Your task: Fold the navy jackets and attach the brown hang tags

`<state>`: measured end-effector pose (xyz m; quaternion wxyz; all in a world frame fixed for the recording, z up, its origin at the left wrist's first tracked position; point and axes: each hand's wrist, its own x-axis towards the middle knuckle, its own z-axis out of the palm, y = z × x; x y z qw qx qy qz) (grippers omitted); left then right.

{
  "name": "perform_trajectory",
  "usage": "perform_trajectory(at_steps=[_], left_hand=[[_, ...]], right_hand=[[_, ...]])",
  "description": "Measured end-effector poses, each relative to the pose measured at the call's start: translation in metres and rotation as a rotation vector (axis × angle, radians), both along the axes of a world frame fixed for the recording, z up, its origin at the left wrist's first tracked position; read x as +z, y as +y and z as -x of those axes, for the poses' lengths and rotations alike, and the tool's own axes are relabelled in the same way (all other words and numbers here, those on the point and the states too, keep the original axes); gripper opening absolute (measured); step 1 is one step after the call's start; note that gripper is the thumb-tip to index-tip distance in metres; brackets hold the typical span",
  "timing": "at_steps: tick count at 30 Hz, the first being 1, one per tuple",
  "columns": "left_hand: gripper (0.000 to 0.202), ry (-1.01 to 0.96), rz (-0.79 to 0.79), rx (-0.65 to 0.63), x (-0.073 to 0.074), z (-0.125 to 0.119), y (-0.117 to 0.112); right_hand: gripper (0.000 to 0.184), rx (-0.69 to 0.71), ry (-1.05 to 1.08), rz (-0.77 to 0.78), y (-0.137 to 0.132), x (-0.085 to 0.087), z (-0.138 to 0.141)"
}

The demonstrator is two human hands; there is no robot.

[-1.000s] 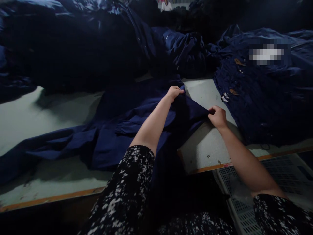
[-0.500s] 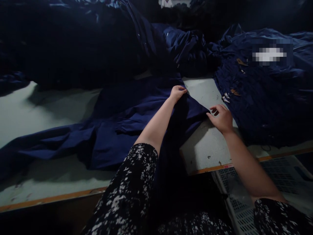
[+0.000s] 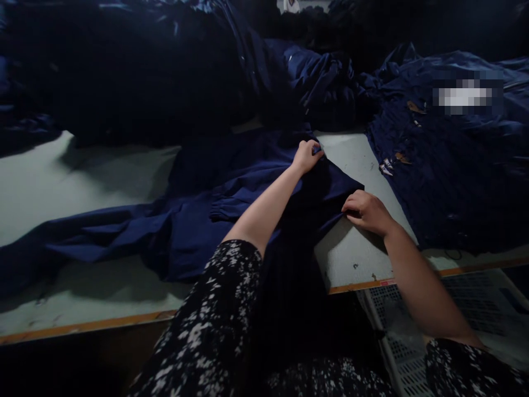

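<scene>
Left-hand grip [image 3: 306, 156] on navy cloth [image 3: 198, 231], heaped garments [image 3: 450, 165] just beyond

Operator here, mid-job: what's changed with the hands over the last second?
The right hand let go of the corner of the navy garment, opened, then came back down to the garment's edge, fingers curled against it; I cannot tell whether it has taken hold again. The left hand kept its grip on the fabric. The table and piled garments stayed as they were.
</scene>
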<state>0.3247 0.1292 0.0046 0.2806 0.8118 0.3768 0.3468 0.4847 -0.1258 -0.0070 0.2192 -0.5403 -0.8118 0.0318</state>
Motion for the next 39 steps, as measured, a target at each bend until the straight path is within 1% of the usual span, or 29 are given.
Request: perform_trajectory(at_steps=[2,3,5,6,7,8,10,12,13,14,15,16,17,18,19,20,21,22,23,24,25,26,27,29,31,34,36,37,39], left_hand=[[0.011,0.103,-0.21,-0.085,0.007,0.03,-0.02],[0.014,0.191,-0.299,-0.175,0.01,0.047,-0.033],[0.025,0.415,-0.408,-0.382,0.013,0.078,-0.06],[0.029,0.525,-0.457,-0.443,0.014,0.091,-0.073],[0.026,0.623,-0.492,-0.473,0.015,0.103,-0.085],[0.022,0.697,-0.52,-0.466,0.016,0.112,-0.094],[0.027,0.726,-0.557,-0.351,0.02,0.127,-0.107],[0.037,0.618,-0.569,-0.201,0.025,0.138,-0.115],[0.038,0.559,-0.553,-0.181,0.027,0.144,-0.118],[0.036,0.525,-0.511,-0.221,0.028,0.149,-0.121],[0.032,0.519,-0.442,-0.307,0.028,0.155,-0.124],[0.026,0.525,-0.354,-0.403,0.028,0.162,-0.126],[0.021,0.528,-0.263,-0.464,0.026,0.169,-0.127],[0.019,0.514,-0.193,-0.446,0.025,0.177,-0.126],[0.02,0.486,-0.156,-0.329,0.024,0.187,-0.124],[0.023,0.462,-0.153,-0.129,0.024,0.196,-0.121],[0.027,0.472,-0.153,0.122,0.024,0.207,-0.118],[0.031,0.518,-0.134,0.368,0.025,0.217,-0.114],[0.036,0.59,-0.086,0.571,0.026,0.226,-0.11],[0.042,0.668,-0.015,0.707,0.027,0.234,-0.107],[0.047,0.732,0.059,0.77,0.029,0.24,-0.105],[0.047,0.761,0.109,0.781,0.03,0.245,-0.103],[0.043,0.752,0.115,0.763,0.031,0.247,-0.102],[0.036,0.686,0.029,0.741,0.036,0.248,-0.101],[0.037,0.646,-0.048,0.754,0.042,0.247,-0.098],[0.046,0.687,-0.026,0.752,0.046,0.246,-0.091],[0.045,0.716,-0.067,0.704,0.041,0.249,-0.088],[0.041,0.721,-0.113,0.649,0.036,0.25,-0.087],[0.039,0.747,-0.17,0.475,0.022,0.254,-0.086]], right_hand=[[0.023,0.013,-0.007,-0.016,0.0,0.002,0.001],[0.025,0.02,-0.018,-0.018,0.001,0.003,0.002],[0.026,0.034,-0.047,-0.009,0.003,0.004,0.004],[0.025,0.037,-0.061,-0.001,0.003,0.004,0.005],[0.025,0.031,-0.071,0.007,0.004,0.005,0.006],[0.025,0.016,-0.077,0.013,0.003,0.005,0.007],[0.024,-0.028,-0.071,0.025,0.0,0.007,0.008],[0.017,-0.062,-0.033,0.034,-0.004,0.008,0.009],[0.014,-0.074,0.009,0.035,-0.007,0.008,0.009],[0.012,-0.088,0.066,0.033,-0.009,0.009,0.008],[0.014,-0.116,0.131,0.021,-0.01,0.009,0.008],[0.019,-0.168,0.193,-0.005,-0.01,0.008,0.007],[0.025,-0.242,0.24,-0.042,-0.01,0.008,0.007],[0.03,-0.329,0.266,-0.087,-0.008,0.007,0.005],[0.032,-0.409,0.271,-0.133,-0.005,0.005,0.004],[0.029,-0.467,0.259,-0.172,-0.002,0.002,0.002],[0.024,-0.493,0.241,-0.199,0.002,-0.001,0.001],[0.02,-0.483,0.224,-0.211,0.006,-0.004,-0.001],[0.026,-0.45,0.213,-0.212,0.009,-0.008,-0.003],[0.036,-0.408,0.208,-0.205,0.013,-0.012,-0.005],[0.045,-0.37,0.206,-0.193,0.016,-0.016,-0.006],[0.049,-0.346,0.204,-0.178,0.019,-0.019,-0.008],[0.05,-0.336,0.2,-0.165,0.022,-0.021,-0.009],[0.045,-0.359,0.171,-0.157,0.025,-0.024,-0.012],[0.041,-0.393,0.118,-0.161,0.025,-0.024,-0.014],[0.036,-0.387,0.033,-0.125,0.02,-0.024,-0.015],[0.034,-0.371,0.012,-0.094,0.016,-0.022,-0.015],[0.032,-0.369,0.022,-0.093,0.015,-0.02,-0.015],[0.029,-0.379,0.069,-0.112,0.018,-0.012,-0.014]])
